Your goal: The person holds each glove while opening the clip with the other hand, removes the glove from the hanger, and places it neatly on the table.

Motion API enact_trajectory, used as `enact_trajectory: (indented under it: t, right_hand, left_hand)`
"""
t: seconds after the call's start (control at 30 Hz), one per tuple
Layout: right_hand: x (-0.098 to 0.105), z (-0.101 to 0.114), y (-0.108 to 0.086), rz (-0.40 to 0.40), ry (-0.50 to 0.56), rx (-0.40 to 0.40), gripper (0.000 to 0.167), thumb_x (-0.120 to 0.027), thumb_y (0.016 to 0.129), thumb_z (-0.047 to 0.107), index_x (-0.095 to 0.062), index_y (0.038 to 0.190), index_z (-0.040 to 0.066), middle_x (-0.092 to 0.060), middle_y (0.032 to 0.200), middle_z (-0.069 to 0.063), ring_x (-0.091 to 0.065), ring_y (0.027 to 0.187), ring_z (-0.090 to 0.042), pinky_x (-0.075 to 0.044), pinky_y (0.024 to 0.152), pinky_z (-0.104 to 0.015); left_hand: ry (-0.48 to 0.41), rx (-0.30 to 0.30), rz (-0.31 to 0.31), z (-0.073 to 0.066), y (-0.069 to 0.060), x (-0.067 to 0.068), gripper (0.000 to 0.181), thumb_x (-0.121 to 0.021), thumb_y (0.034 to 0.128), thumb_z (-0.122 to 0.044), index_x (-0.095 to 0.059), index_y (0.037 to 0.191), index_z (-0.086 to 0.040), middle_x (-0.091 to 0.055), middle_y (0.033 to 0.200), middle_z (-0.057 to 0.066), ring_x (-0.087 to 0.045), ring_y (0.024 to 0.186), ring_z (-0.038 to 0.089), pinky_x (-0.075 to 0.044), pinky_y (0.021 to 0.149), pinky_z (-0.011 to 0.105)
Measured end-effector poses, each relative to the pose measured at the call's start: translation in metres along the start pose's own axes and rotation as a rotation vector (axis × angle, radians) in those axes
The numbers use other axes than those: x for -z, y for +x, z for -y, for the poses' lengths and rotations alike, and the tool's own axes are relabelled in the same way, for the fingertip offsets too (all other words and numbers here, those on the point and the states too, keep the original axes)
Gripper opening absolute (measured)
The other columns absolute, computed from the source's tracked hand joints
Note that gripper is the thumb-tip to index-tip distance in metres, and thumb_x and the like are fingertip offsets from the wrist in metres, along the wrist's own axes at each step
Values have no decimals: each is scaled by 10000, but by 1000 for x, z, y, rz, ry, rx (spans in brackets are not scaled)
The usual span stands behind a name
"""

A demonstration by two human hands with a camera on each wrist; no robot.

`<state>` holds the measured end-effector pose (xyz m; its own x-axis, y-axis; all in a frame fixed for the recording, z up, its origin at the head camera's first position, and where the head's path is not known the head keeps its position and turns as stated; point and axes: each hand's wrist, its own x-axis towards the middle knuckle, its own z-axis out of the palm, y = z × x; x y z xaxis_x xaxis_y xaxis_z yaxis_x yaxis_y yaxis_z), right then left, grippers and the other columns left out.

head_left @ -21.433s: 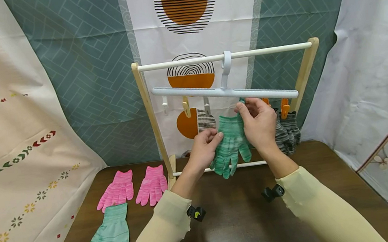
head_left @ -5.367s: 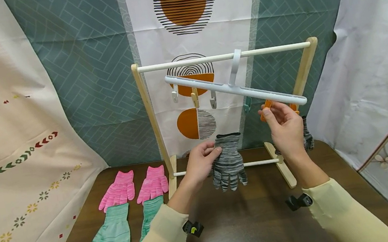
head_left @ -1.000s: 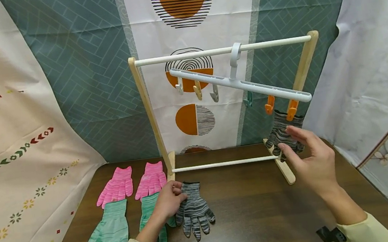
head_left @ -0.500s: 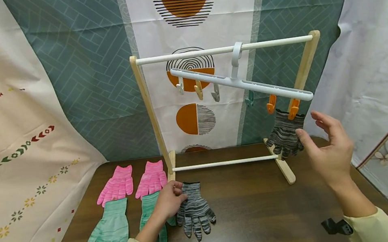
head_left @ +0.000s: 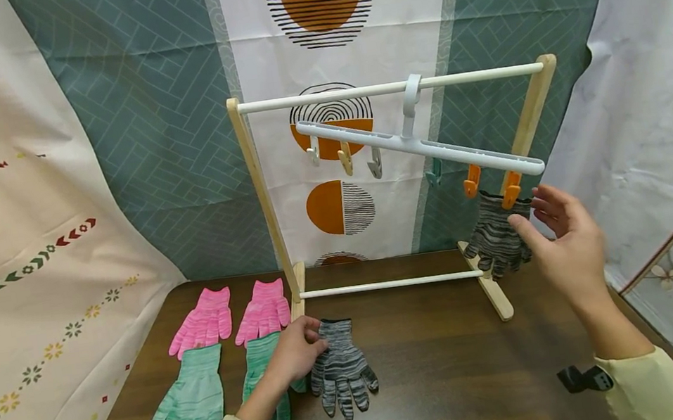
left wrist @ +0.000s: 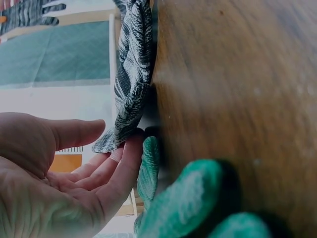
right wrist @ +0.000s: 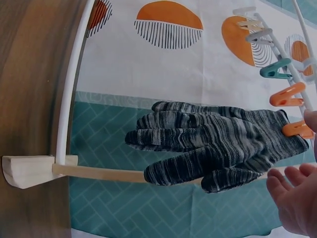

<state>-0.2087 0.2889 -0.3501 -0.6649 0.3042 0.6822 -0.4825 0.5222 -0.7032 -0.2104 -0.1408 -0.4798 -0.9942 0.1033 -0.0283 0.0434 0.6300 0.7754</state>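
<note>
A grey-black striped knit glove (head_left: pixel 343 372) lies on the table, fingers toward the front edge. My left hand (head_left: pixel 296 349) is at its cuff; in the left wrist view the cuff touches the fingers (left wrist: pixel 116 171), and the thumb stands apart. A matching grey glove (head_left: pixel 498 235) hangs by its cuff from an orange clip (head_left: pixel 510 190) at the hanger's right end. Beside that glove, my right hand (head_left: pixel 568 247) has thumb and fingers spread apart, with nothing gripped. In the right wrist view, the hanging glove (right wrist: pixel 213 141) stretches out in front of the hand.
The white hanger (head_left: pixel 417 146) tilts down to the right on the wooden rack's top bar (head_left: pixel 322 98). Several other clips hang from it. Two pink gloves (head_left: pixel 201 322) and two green gloves (head_left: pixel 188 403) lie at the left; my left arm partly covers one green glove.
My right hand has drawn back from the hanging glove, then come slightly up and in toward its cuff. The left hand stays by the lying glove, which has shifted a little toward the front right.
</note>
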Motion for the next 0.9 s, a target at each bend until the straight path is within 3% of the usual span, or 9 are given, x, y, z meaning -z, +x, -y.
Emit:
enact_trajectory:
  t: [0.17, 0.33, 0.53, 0.7, 0.9]
  right_hand:
    - [-1, 3, 7, 28, 41, -47, 633, -841, 902, 19, -583, 1479, 30, -650, 1404, -163, -634, 1179, -75, -497, 1025, -205]
    - [-2, 5, 12, 53, 31, -96, 602, -829, 933, 72, -588, 1485, 69, -659, 1406, -143, -636, 1173, -87, -499, 1007, -185]
    - [-6, 6, 17, 77, 76, -98, 581, -815, 941, 62, -588, 1476, 38, -672, 1379, -121, -651, 1143, -86, -506, 962, -152]
    - [-8, 6, 20, 98, 96, -95, 564, -798, 959, 75, -582, 1476, 11, -665, 1348, -62, -648, 1113, -65, -506, 922, -124]
    - [-8, 7, 23, 122, 48, -115, 553, -786, 987, 169, -585, 1484, 31, -657, 1390, -112, -627, 1226, -52, -504, 914, -119]
  left_hand:
    - [15, -11, -17, 0, 0, 1, 326, -797, 939, -55, -663, 1223, 37, -712, 967, 95, -684, 894, 259, -569, 783, 478]
    - [12, -5, -34, 1, 0, 2, 341, -789, 939, -44, -658, 1242, 39, -716, 1001, 112, -688, 928, 292, -578, 792, 490]
    - [3, -27, -60, 0, -1, 6, 353, -756, 956, -39, -639, 1279, 41, -702, 1088, 148, -672, 1017, 349, -567, 839, 525]
    - [-26, -58, -96, -3, -2, 10, 376, -756, 951, -42, -638, 1298, 47, -697, 1119, 173, -667, 913, 280, -552, 751, 449]
    - [-40, -87, -114, -12, -2, 14, 400, -766, 962, -73, -628, 1321, 35, -700, 1162, 195, -670, 873, 236, -549, 724, 420]
